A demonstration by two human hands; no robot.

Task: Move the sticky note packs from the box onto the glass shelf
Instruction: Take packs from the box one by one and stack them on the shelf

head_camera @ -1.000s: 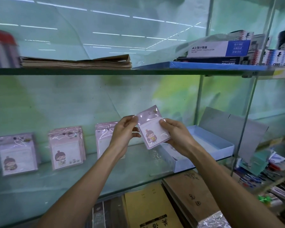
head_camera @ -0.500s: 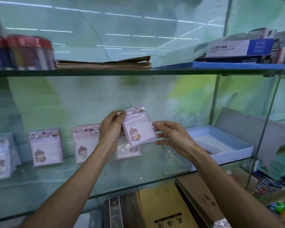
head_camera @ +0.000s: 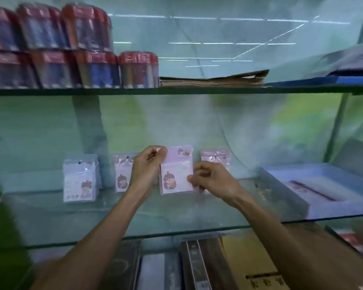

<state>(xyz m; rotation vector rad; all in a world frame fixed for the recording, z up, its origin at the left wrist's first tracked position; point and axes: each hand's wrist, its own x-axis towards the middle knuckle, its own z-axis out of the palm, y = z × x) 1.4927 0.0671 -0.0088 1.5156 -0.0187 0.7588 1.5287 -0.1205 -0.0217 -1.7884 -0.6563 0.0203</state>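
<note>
A pink sticky note pack (head_camera: 176,170) with a cartoon girl stands upright on the glass shelf (head_camera: 134,214), held from both sides. My left hand (head_camera: 148,166) pinches its top left corner. My right hand (head_camera: 213,178) grips its lower right edge with curled fingers. Other packs lean against the back wall: a bluish stack (head_camera: 80,178) at the left, a pink one (head_camera: 122,172) partly behind my left hand, and another pink one (head_camera: 215,156) behind my right hand. The open pale blue box (head_camera: 285,185) lies on the shelf to the right.
On the upper glass shelf (head_camera: 176,90) stand red-topped tubes (head_camera: 71,49), a pile of brown paper (head_camera: 214,79) and blue boxes at the far right. Below the shelf lie dark and yellow books (head_camera: 208,266). A metal upright (head_camera: 336,126) rises at the right.
Both hands carried the pack from mid-air near the box leftward and down to the back of the shelf, where it now stands upright. The view swung left.
</note>
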